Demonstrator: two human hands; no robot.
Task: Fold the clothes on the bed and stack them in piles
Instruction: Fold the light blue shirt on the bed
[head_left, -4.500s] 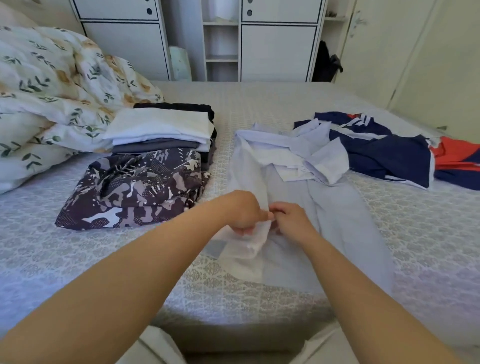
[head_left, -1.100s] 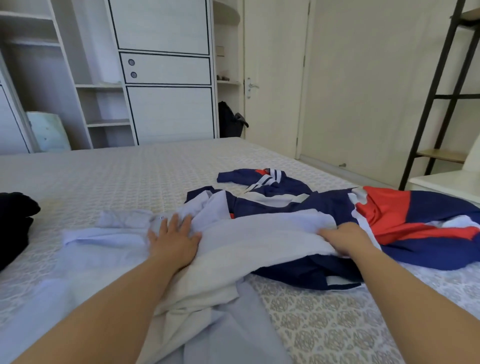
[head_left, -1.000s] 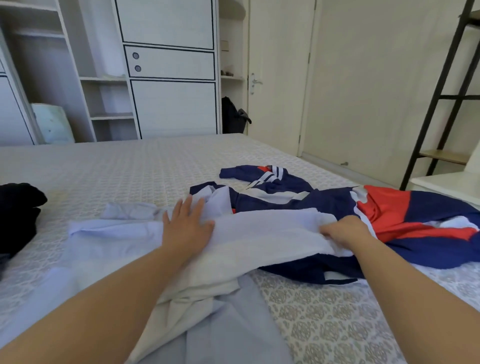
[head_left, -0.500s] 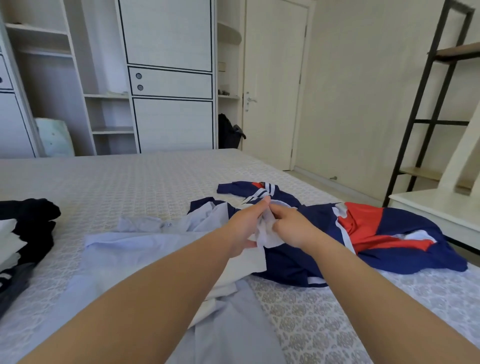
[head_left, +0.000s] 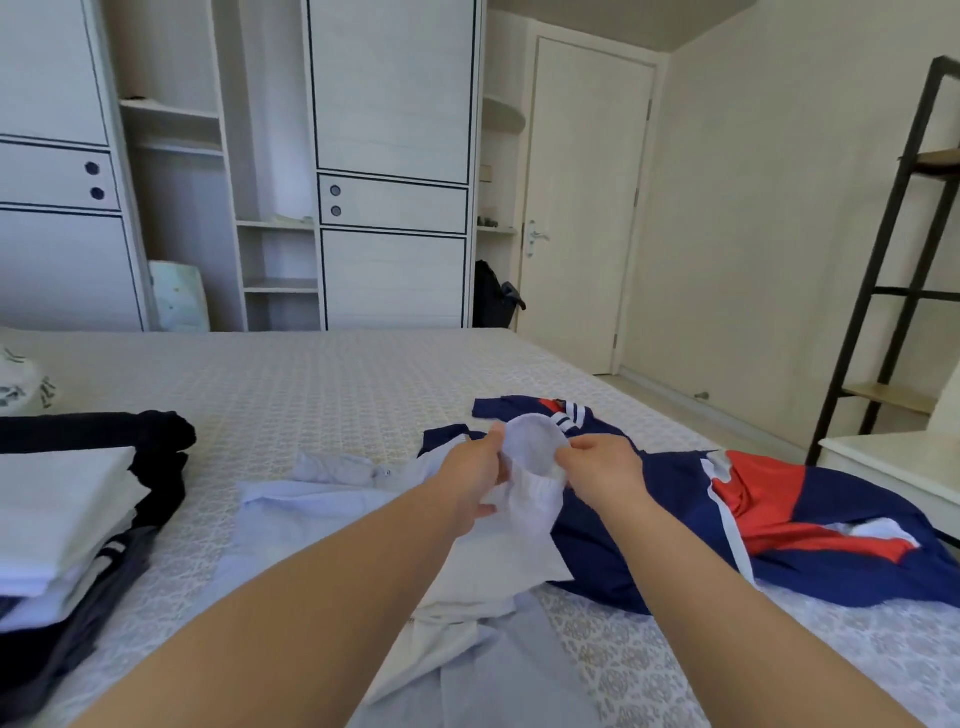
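Observation:
A pale blue shirt lies spread on the bed in front of me. My left hand and my right hand both pinch the raised end of its sleeve, holding the cuff open a little above the bed. A navy, red and white jacket lies crumpled to the right, partly under the sleeve. At the left edge stands a pile of folded clothes, white pieces on top of dark ones.
The patterned bedspread stretches back to white wardrobes and a shut door. A black metal shelf frame and a white tabletop stand beside the bed on the right.
My hands left the flattened shirt, came together and lifted the sleeve end. The cuff now stands higher and wider open than half a second ago. My view has tilted up.

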